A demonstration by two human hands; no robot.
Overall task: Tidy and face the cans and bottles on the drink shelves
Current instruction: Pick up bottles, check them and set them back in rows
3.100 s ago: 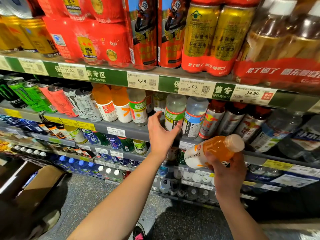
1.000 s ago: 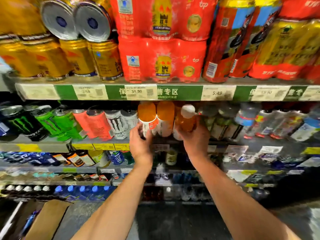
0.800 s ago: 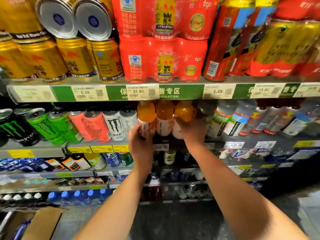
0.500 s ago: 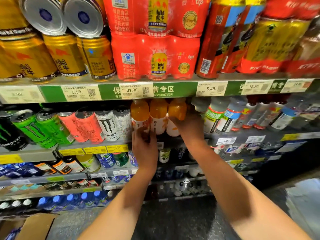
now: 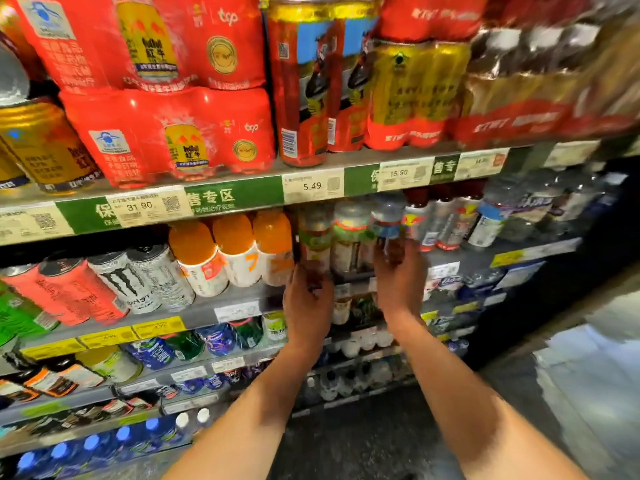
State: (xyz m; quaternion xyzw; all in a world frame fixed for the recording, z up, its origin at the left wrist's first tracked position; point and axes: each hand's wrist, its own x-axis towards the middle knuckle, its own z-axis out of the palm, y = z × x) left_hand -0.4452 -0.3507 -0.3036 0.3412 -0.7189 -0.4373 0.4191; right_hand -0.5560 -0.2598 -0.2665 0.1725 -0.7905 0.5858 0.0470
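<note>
Three orange bottles (image 5: 235, 247) with white labels stand side by side on the second shelf (image 5: 239, 303). Right of them are clear bottles. My left hand (image 5: 306, 301) reaches up and grips the base of a clear bottle with a green label (image 5: 316, 233). My right hand (image 5: 398, 282) grips the lower part of a clear bottle with a blue label (image 5: 388, 223). A second green-labelled bottle (image 5: 349, 237) stands between the two. The picture is blurred by motion, so the fingers are not sharp.
Monster cans (image 5: 138, 278) and pink cans (image 5: 65, 292) lie left of the orange bottles. Red multipacks (image 5: 166, 133) and tall cans (image 5: 301, 91) fill the top shelf. Red-capped bottles (image 5: 443, 220) stand to the right. Lower shelves hold more bottles (image 5: 156, 351).
Both hands have left the orange bottles and moved right to the clear bottles. The orange bottle my right hand carried now stands third in its row. The view has swung right.
</note>
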